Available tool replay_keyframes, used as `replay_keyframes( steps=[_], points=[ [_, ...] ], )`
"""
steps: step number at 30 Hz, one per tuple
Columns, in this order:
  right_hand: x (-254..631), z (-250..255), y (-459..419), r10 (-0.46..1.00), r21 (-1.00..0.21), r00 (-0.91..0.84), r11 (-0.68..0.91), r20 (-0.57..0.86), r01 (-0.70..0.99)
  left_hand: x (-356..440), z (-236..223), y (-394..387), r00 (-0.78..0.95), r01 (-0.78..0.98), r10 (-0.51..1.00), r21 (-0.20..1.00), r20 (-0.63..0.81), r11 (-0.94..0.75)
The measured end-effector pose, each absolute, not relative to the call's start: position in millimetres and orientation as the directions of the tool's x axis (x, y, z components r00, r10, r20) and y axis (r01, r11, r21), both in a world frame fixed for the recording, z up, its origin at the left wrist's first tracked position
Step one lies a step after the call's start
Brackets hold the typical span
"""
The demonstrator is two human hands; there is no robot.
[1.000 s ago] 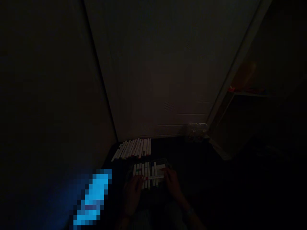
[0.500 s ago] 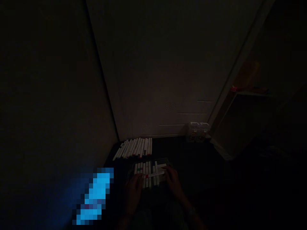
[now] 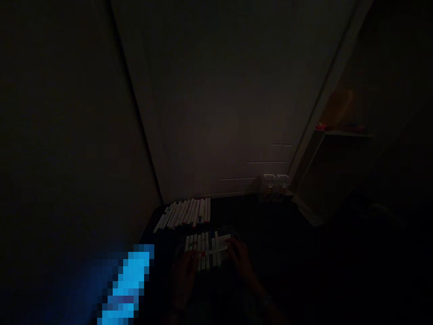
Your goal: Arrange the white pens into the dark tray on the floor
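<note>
Between my two hands a white marker [image 3: 216,250] with a red band lies crosswise, above a clear case [image 3: 233,230]. My left hand [image 3: 186,269] closes on its red-banded end, and the fingers of my right hand [image 3: 239,255] pinch the other end. Under it, several white markers [image 3: 204,239] stand side by side in the case, with a pale flat patch [image 3: 223,238] at their right. Behind the case, on the dark surface, a row of loose white markers [image 3: 184,213] lies slanted. The scene is very dark, so finger detail is faint.
Two clear handled boxes [image 3: 273,187] stand against the pale wall panel [image 3: 216,113]. At the right is a shelf unit [image 3: 345,133] with an orange object [image 3: 338,106] on top. A bright blue pixelated patch [image 3: 126,280] glows at lower left.
The view has shifted slightly, moving the scene a little left and down. Both hands stay on the crosswise marker, which keeps nearly the same place over the case.
</note>
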State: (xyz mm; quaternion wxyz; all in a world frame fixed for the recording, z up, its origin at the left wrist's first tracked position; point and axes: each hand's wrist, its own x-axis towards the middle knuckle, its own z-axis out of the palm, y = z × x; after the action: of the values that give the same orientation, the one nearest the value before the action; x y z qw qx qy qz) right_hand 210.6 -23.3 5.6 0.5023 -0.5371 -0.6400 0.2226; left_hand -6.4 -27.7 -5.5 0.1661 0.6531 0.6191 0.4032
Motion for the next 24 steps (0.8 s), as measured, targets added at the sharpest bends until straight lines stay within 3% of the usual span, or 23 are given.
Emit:
replay_keyframes(
  steps=[24],
  points=[
    [209.9, 6.8, -23.8, 0.919, -0.817, 0.09, 0.291, 0.383, 0.497, -5.1, -5.5, -27.6, -0.076, 0.654, 0.938, 0.727, 0.338, -0.209]
  ],
)
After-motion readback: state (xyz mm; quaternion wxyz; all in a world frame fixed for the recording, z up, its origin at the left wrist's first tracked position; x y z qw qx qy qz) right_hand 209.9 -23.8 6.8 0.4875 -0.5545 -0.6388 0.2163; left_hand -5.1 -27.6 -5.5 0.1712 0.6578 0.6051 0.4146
